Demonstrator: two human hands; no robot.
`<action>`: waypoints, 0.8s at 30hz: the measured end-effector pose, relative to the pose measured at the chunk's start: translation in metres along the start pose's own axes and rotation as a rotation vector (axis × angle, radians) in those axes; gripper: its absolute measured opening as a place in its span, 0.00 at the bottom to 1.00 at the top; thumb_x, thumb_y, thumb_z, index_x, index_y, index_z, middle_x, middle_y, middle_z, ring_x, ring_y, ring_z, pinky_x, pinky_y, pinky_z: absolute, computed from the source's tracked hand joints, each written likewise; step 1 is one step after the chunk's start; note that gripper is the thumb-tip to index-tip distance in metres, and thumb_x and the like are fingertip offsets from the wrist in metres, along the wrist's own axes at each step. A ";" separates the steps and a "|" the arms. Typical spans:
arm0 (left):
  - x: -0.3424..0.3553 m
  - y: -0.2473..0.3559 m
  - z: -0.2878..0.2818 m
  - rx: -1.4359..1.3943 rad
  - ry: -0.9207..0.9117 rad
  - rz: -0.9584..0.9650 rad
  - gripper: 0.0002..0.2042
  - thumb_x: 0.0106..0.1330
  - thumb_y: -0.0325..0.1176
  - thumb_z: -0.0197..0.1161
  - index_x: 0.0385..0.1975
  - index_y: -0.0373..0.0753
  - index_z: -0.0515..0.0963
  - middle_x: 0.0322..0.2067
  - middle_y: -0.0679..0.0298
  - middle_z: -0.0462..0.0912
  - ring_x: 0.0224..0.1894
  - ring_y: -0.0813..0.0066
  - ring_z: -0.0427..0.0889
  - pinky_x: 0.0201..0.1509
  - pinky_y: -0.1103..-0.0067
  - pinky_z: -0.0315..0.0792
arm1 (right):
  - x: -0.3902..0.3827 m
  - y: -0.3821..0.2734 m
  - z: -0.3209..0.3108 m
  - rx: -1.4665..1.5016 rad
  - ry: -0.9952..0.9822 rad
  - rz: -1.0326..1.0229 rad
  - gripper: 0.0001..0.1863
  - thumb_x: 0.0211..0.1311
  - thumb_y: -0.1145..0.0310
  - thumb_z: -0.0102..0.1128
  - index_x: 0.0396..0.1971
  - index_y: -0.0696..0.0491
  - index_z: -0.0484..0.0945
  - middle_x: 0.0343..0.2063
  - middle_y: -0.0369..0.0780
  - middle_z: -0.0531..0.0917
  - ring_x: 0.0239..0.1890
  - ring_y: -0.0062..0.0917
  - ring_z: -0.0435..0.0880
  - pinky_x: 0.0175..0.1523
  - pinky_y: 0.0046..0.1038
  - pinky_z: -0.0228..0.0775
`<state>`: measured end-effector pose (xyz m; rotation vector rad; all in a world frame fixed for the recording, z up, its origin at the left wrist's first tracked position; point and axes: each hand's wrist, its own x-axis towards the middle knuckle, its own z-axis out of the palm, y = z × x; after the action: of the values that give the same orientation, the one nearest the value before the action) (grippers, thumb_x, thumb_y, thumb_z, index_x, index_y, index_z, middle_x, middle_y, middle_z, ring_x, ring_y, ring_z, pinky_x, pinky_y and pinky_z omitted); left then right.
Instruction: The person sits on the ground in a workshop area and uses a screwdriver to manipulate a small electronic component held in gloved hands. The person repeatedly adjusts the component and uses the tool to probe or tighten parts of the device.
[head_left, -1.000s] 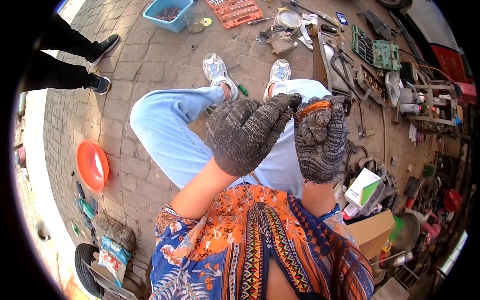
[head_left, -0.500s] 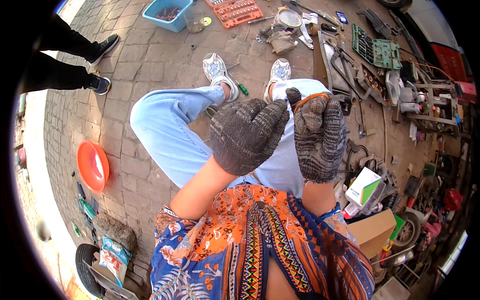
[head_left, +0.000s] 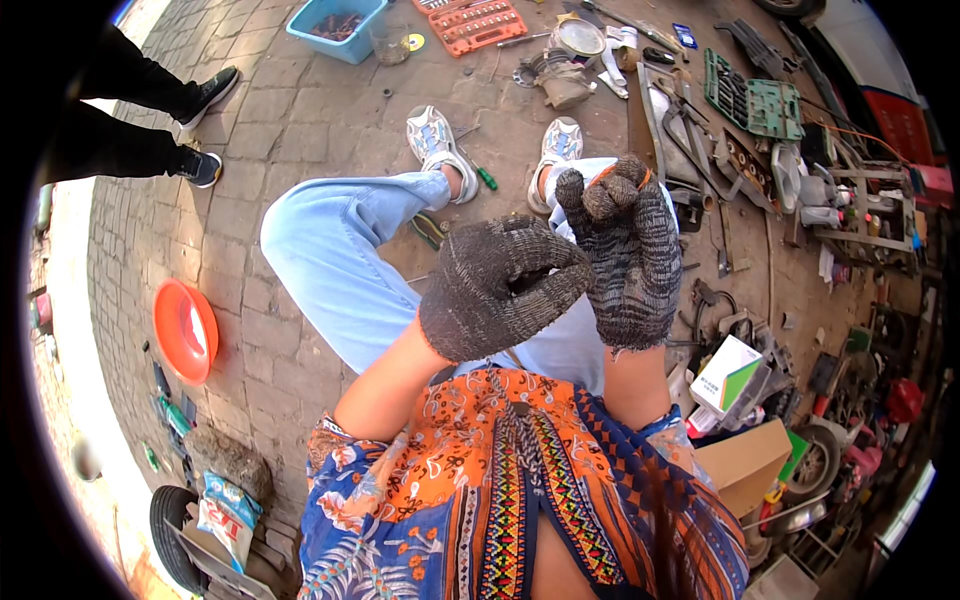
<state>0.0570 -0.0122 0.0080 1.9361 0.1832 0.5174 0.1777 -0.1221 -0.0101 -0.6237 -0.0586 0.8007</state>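
Both my hands wear dark grey knitted gloves and are held close together above my lap. My left hand (head_left: 505,288) is closed, thumb and fingertips pinched toward the right glove; whatever may be in the pinch is hidden. My right hand (head_left: 632,265) is curled with a thin orange band (head_left: 602,176) showing between its bent fingers. Most of that band is covered, so I cannot tell whether it is a ring or a strip. Beyond my left hand, a pair of pliers (head_left: 428,231) lies on the ground, with a green-handled screwdriver (head_left: 486,177) by my left shoe.
Ahead are a blue tub (head_left: 340,47), an orange socket set (head_left: 482,28) and a metal part (head_left: 562,82). An orange basin (head_left: 160,325) stands at left. Tools, a green socket case (head_left: 772,108) and cartons (head_left: 742,465) crowd the right. Another person's legs (head_left: 140,150) are at upper left.
My right hand has turned and its fingers have shifted, so less of the orange band shows. My left hand has moved slightly down and right, opening a gap between thumb and fingers.
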 end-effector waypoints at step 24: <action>0.008 -0.023 0.003 -0.035 0.269 -0.022 0.09 0.53 0.30 0.64 0.33 0.36 0.80 0.26 0.55 0.80 0.27 0.62 0.80 0.31 0.72 0.72 | 0.001 0.003 -0.005 0.063 -0.153 0.110 0.14 0.64 0.68 0.51 0.46 0.59 0.73 0.35 0.39 0.78 0.38 0.25 0.78 0.47 0.29 0.73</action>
<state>0.0679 -0.0025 -0.0112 1.8234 0.3647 0.7614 0.1776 -0.1225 -0.0163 -0.5081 -0.1394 0.9525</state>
